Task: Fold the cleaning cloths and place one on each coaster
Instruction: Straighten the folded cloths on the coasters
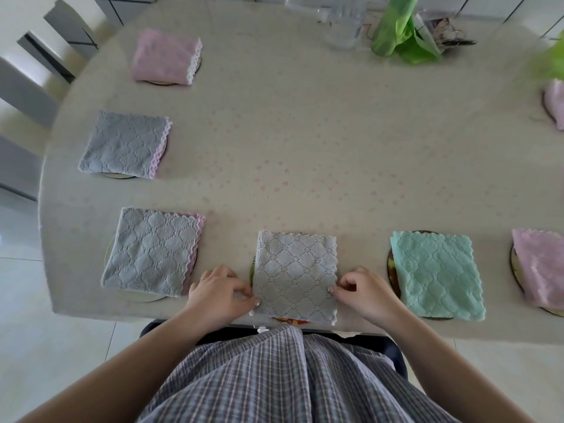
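A folded grey cloth (294,274) lies on a coaster (290,320) at the table's near edge, straight in front of me. My left hand (219,290) pinches its left side and my right hand (363,290) pinches its right side. Other folded cloths rest on coasters: a grey one (152,251) to the left, a grey one (125,145) farther back, a pink one (166,58) at the far left, a teal one (438,274) to the right, and a pink one (541,265) at the right edge.
Another pink cloth (557,102) sits on a coaster at the far right. A glass jug (345,19), a green bag (399,32) and a small clear container (442,29) stand at the back. White chairs (27,80) flank the table's left side.
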A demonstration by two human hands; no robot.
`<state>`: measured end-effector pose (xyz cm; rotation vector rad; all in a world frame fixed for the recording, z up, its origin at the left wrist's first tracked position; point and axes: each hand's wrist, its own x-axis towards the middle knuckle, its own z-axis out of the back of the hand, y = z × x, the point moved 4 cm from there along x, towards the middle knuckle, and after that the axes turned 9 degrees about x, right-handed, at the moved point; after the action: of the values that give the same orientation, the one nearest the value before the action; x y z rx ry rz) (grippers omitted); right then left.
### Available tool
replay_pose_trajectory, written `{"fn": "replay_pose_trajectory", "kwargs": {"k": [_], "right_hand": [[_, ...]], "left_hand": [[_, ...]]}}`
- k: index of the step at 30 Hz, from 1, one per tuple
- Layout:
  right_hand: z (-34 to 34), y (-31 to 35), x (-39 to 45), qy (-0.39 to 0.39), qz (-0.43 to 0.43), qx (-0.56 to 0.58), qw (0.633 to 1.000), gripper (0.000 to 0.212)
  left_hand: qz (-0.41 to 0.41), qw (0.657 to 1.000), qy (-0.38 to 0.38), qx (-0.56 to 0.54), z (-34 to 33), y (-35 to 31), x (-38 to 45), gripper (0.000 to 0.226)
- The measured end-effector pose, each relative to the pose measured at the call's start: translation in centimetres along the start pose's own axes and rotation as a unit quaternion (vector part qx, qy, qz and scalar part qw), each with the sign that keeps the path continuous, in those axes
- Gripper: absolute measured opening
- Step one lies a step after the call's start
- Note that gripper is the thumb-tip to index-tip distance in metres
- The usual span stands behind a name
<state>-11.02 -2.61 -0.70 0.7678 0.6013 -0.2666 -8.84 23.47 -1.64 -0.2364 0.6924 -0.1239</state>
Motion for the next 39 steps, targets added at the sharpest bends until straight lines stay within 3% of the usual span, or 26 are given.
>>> {"fn": "replay_pose_trajectory", "kwargs": {"k": [13, 18, 21, 23, 29, 32, 35, 39], "right_hand": [[0.1, -0.2, 0.1, -0.001, 0.010, 0.010, 1.000, 0.032], [1.9, -0.3, -0.4, -0.064, 0.004, 0.112, 0.992, 0.023], [2.5, 1.8, 0.1, -0.068, 0.036, 0.128, 0.989, 0.021], [2.2, 4.4, 0.8, -0.041, 0.065, 0.124, 0.989, 0.019], [-3.2, 12.1, 2.9, -0.001, 0.125, 0.152, 0.980, 0.007], [-8.2, 14.5, 3.4, 0.028, 0.093, 0.184, 0.978, 0.012], [-12.4, 15.5, 3.8, 0.020, 0.050, 0.188, 0.981, 0.020], [-15.3, 16.4, 3.7, -0.014, -0.003, 0.196, 0.980, 0.027]], "left_hand": [[-0.022, 1.000, -0.006, 0.021, 0.3, -0.4, -0.1, 0.022], [-0.039, 0.990, 0.043, -0.129, 2.2, 0.6, -0.6, 0.016], [-0.015, 0.970, -0.035, -0.239, 4.3, 2.3, -1.7, 0.002], [0.015, 0.944, -0.096, -0.315, 5.6, 4.4, -2.6, 0.005], [0.125, 0.891, -0.207, -0.385, 7.4, 16.2, -3.6, 0.010], [0.142, 0.914, -0.204, -0.321, 7.6, 20.4, -2.7, 0.006], [0.098, 0.950, -0.166, -0.247, 7.4, 22.4, -1.7, 0.006], [0.039, 0.967, -0.105, -0.230, 7.3, 23.5, 0.0, 0.009]]}}
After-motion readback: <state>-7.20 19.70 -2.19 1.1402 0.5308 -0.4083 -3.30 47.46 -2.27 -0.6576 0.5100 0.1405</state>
